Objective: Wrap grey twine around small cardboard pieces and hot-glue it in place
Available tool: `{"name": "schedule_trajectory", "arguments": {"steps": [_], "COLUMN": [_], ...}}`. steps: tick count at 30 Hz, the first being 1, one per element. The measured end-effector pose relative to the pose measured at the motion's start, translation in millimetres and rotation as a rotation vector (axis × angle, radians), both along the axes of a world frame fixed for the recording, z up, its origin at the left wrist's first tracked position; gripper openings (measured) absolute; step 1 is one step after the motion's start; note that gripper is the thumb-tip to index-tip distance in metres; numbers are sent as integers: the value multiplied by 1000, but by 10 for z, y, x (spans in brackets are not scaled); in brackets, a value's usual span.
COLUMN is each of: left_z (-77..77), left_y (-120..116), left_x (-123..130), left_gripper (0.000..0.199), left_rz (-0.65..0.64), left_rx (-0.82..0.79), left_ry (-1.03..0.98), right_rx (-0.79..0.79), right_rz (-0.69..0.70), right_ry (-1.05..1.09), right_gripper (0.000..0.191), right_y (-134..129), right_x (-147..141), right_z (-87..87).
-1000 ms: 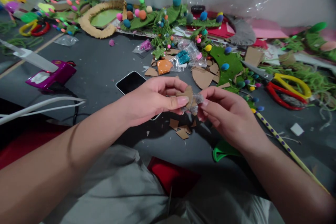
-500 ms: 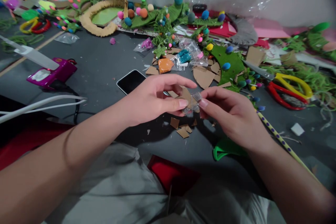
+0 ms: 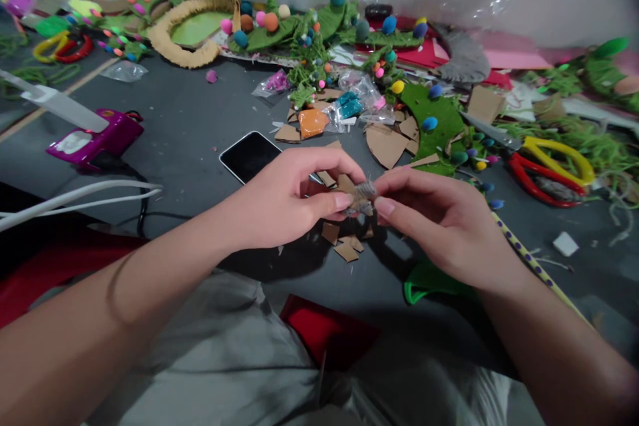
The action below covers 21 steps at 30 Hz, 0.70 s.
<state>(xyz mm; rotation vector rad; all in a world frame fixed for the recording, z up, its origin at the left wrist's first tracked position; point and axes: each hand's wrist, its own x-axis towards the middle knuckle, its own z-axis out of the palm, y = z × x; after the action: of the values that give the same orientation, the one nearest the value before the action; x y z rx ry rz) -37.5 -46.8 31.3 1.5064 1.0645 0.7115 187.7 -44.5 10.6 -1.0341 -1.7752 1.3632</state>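
Note:
My left hand (image 3: 297,196) pinches a small cardboard piece wound with grey yarn (image 3: 364,198) between thumb and fingers. From the other side, my right hand (image 3: 442,226) has its thumb and index finger closed at the right end of the wrapped piece. Whether a loose yarn strand lies between those right fingertips is too small to make out. Below the hands are several cardboard scraps (image 3: 347,251) on the dark table. A phone with a dark screen (image 3: 249,156) lies just beyond my left wrist.
Red-and-yellow scissors (image 3: 552,170) lie open at the right, near a green felt piece (image 3: 433,140). A purple glue gun (image 3: 102,136) with cords stands at the left. A green plastic object (image 3: 432,281) sits by my right wrist. Decorations with coloured balls (image 3: 294,33) line the wall.
My left index finger has curled down onto the wrapped piece, which now appears turned. My right fingertips have shifted slightly left. The view has drifted a little.

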Motion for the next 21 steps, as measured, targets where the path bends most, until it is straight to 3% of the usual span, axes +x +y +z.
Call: {"name": "schedule_trajectory", "arguments": {"steps": [5,9,12,14,16,18,20,21], "left_z": [20,34,55,72,86,98,113,120], "left_y": [-58,-73,-38,-6,17,22,5,-10], "left_x": [9,-10,-91,-166,-226,-241,-198,-158], "left_gripper": [17,17,29,42,40,24,12,21], "left_rz": [4,-47,-64,-12,88,131,87,44], "left_rx": [168,335,486,504,399,183,-68,-176], "left_ry": [81,192,312,376,327,167,25,-13], "right_rx": [205,567,848,988,1083,1143,1174,1182], "right_rz": [-56,-127,-68,-22,-6,-4,-5,-4], "right_ry": [-25,-112,-225,-295,-326,-337,-345,-347], "right_gripper": [14,8,12,17,21,23,25,26], "right_y": [-27,-51,-49,-40,-32,-28,-30,-32], "right_x": [-32,-39,9,54,95,126,144,148], "right_z": [-17,-45,-43,-38,-39,-44,-50,-54]}}
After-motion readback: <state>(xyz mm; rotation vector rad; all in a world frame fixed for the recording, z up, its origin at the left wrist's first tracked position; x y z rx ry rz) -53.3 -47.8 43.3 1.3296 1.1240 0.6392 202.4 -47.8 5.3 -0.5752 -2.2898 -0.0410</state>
